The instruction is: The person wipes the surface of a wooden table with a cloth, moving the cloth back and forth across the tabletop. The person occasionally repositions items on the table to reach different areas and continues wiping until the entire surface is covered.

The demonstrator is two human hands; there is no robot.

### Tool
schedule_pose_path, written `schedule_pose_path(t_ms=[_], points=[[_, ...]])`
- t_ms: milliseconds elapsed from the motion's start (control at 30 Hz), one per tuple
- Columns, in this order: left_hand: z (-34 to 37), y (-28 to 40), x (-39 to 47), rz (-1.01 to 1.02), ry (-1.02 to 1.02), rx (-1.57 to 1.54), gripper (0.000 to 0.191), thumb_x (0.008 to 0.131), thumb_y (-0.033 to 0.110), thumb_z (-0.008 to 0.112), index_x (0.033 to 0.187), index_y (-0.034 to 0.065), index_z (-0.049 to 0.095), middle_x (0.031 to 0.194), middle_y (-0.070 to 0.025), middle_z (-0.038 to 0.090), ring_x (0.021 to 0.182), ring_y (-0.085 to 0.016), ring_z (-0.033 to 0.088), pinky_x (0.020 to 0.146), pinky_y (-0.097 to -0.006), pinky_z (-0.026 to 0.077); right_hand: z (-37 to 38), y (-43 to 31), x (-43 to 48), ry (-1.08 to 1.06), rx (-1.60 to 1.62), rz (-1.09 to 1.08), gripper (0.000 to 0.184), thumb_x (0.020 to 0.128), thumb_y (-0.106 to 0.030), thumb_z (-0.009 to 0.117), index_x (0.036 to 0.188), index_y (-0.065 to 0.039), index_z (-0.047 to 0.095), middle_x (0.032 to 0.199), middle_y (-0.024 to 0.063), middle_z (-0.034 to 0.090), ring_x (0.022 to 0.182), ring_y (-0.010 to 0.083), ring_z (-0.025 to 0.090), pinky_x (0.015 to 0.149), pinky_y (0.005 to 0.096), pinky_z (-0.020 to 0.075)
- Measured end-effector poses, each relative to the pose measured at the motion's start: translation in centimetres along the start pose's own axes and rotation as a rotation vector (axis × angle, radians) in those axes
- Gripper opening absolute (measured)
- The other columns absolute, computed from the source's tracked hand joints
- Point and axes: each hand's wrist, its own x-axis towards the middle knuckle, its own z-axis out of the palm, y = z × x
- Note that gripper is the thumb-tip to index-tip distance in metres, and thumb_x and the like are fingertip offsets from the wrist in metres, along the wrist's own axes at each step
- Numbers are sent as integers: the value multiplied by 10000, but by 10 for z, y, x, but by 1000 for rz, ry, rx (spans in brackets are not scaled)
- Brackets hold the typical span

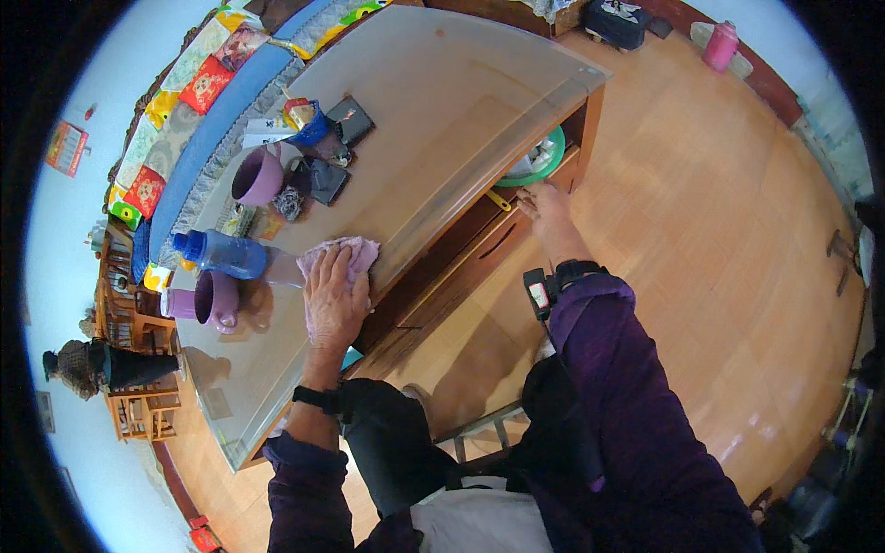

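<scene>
My left hand (pixel 335 301) lies with its fingers spread over a pink cloth (pixel 359 252), pressing it on the glass-topped wooden table (pixel 429 152) close to the near edge. Left of it, a blue-capped plastic bottle (pixel 235 257) lies on its side, beside a purple mug (pixel 218 297). My right hand (pixel 546 207) is at the open shelf below the tabletop, with its fingers slightly apart and nothing visible in them. Close to those fingertips are a yellow handle (pixel 498 200) and a green basin (pixel 553 159) containing pale pieces, partly covered by the tabletop.
Farther back on the table are a purple pot-like container (pixel 259 176), a steel-wool scrubber (pixel 288 204), dark boxes (pixel 350 119) and a blue cup (pixel 311 124). A cushioned sofa (pixel 187 131) runs along the far side. A person (pixel 117 366) stands at the left end.
</scene>
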Motion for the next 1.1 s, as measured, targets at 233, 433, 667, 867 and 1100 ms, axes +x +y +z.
schedule_pose_path(t_ms=[233, 433, 667, 867, 1100], points=[[-3, 5, 2, -4, 7, -16, 547, 986, 313, 646, 1468, 63, 578, 1559, -169, 536, 1475, -396, 444, 1230, -525, 331, 7, -1, 7, 83, 114, 44, 285, 979, -138, 660, 1253, -79, 610, 1201, 110, 690, 1178, 288, 660, 1012, 450, 535], [-3, 6, 4, 8, 25, -20, 527, 981, 296, 653, 1441, 44, 598, 1547, -165, 550, 1463, -392, 460, 1228, -519, 337, 0, 1, 11, 49, 118, 65, 206, 985, -165, 663, 1172, -82, 640, 1204, 106, 694, 1122, 275, 666, 989, 422, 533], [-4, 6, 5, -4, 23, -15, 515, 980, 281, 652, 1439, 52, 603, 1544, -166, 554, 1462, -386, 467, 1229, -512, 341, -17, -1, 17, 173, 82, 109, 227, 921, -99, 730, 1129, -69, 645, 1081, 112, 679, 1020, 270, 675, 867, 423, 570], [-4, 8, 4, -20, 21, -16, 519, 981, 287, 648, 1442, 54, 601, 1547, -166, 552, 1472, -382, 461, 1236, -512, 330, -25, 6, 14, 115, 10, 185, 267, 898, -52, 707, 1154, -54, 629, 1047, 140, 668, 922, 294, 687, 774, 447, 587], [-3, 7, 6, -23, 22, -25, 516, 982, 287, 643, 1445, 62, 604, 1548, -169, 553, 1470, -388, 461, 1239, -515, 323, -28, 6, 8, 81, 63, 181, 348, 901, -3, 636, 1247, -9, 592, 1189, 186, 676, 1040, 347, 693, 856, 505, 607]])
